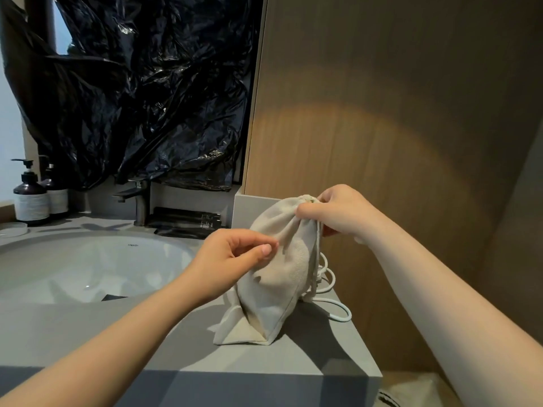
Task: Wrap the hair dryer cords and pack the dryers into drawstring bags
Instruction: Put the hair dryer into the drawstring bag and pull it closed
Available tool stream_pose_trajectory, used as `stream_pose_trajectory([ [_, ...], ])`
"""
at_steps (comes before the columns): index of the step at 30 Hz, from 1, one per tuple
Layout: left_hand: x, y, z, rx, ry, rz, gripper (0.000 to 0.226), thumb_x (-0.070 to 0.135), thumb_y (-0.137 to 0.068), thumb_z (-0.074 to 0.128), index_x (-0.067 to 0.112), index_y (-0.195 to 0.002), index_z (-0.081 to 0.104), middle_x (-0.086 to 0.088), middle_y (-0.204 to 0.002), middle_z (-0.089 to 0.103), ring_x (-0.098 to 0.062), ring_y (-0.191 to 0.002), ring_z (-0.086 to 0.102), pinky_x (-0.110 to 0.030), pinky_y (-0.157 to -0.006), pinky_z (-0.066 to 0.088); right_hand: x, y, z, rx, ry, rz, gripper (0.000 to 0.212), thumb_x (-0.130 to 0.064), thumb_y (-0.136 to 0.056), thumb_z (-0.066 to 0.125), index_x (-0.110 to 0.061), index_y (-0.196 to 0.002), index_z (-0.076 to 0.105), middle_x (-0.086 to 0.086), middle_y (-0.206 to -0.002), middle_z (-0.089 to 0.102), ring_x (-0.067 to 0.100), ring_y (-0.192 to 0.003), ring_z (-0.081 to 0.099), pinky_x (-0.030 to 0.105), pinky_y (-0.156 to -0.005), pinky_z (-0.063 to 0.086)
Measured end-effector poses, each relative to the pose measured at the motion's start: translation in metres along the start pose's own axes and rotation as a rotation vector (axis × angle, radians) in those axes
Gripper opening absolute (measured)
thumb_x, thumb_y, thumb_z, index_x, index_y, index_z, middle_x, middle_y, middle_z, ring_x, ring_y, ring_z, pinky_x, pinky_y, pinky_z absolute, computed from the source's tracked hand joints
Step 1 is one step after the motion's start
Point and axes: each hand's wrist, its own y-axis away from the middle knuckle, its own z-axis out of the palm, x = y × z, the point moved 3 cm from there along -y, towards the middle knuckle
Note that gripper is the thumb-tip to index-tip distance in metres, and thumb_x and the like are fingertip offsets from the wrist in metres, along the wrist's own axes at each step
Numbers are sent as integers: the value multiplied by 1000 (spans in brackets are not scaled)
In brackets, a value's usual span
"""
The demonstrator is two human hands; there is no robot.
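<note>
Standing on counter (117,333), drawstring bag (279,277), sink (88,268) left, white cord (343,314) behind.

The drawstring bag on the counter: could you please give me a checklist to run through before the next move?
1. Neck of the drawstring bag gathered: ok, the right hand pinches it.
2. Bag upright on the counter: ok.
3. Dryer fully inside: cannot tell, the fabric hides it.
4. White cord tucked away: not ok, loops lie outside by the counter's right edge.
5. Left hand holding anything: cannot tell.
</note>
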Motion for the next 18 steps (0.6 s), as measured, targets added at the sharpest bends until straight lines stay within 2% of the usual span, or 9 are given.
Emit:
stream_pose_trajectory([
  [3, -2, 2, -8, 48, -99, -9, 15, 9, -89, 66, 16, -98, 76, 1, -88, 77, -13, -89, 72, -36, -88, 57, 5, 12, -11, 142, 23, -89, 28, -30, -68, 67, -5, -64, 56, 7, -61, 41, 18, -57, 39, 32, -54, 30],
  [6, 5, 2, -6, 51, -167, -7, 14, 13, -89, 67, 19, -95, 77, 7, -88, 77, -8, -88, 71, -39, -88, 57, 10, 28, -41, 296, -28, -169, 25, -23, -72, 66, -6, -60, 53, 4, -55, 33, 15, -49, 29, 30, -49, 22],
  [8, 16, 2, 2, 54, -202, 12, 14, 14, -89, 66, 22, -93, 77, 10, -86, 76, -6, -86, 71, -38, -86, 57, 15, 38, -60, 322, -27, -211, 35, -27, -73, 64, 6, -67, 53, 7, -58, 36, 16, -52, 32, 33, -50, 25],
  [10, 27, 0, 15, 47, -222, 31, 15, 14, -89, 65, 23, -91, 77, 12, -84, 76, -4, -84, 70, -37, -84, 57, 24, 48, -75, 348, -30, -222, 42, -31, -76, 61, 10, -81, 57, 10, -64, 43, 21, -58, 39, 33, -54, 31],
  [13, 40, -1, 38, 16, -232, 52, 15, 14, -90, 65, 24, -88, 77, 12, -80, 75, -4, -81, 70, -34, -82, 57, 38, 68, -99, 415, -50, -221, 38, -31, -81, 59, 7, -85, 60, 25, -74, 52, 22, -63, 44, 34, -57, 36],
  [16, 52, -1, 69, -35, -228, 59, 13, 16, -90, 65, 22, -91, 77, 10, -82, 76, -2, -79, 69, -22, -76, 55, 54, 89, -124, 438, -12, -219, 28, -29, -86, 59, -3, -82, 66, 19, -82, 64, 28, -68, 53, 35, -59, 42],
  [18, 60, 1, 90, -65, -217, 70, 12, 17, -90, 65, 21, -93, 76, 9, -84, 76, -2, -79, 70, -20, -75, 55, 67, 104, -141, 449, 1, -211, 26, -27, -87, 59, -3, -81, 67, 19, -82, 64, 24, -69, 53, 34, -60, 42],
])
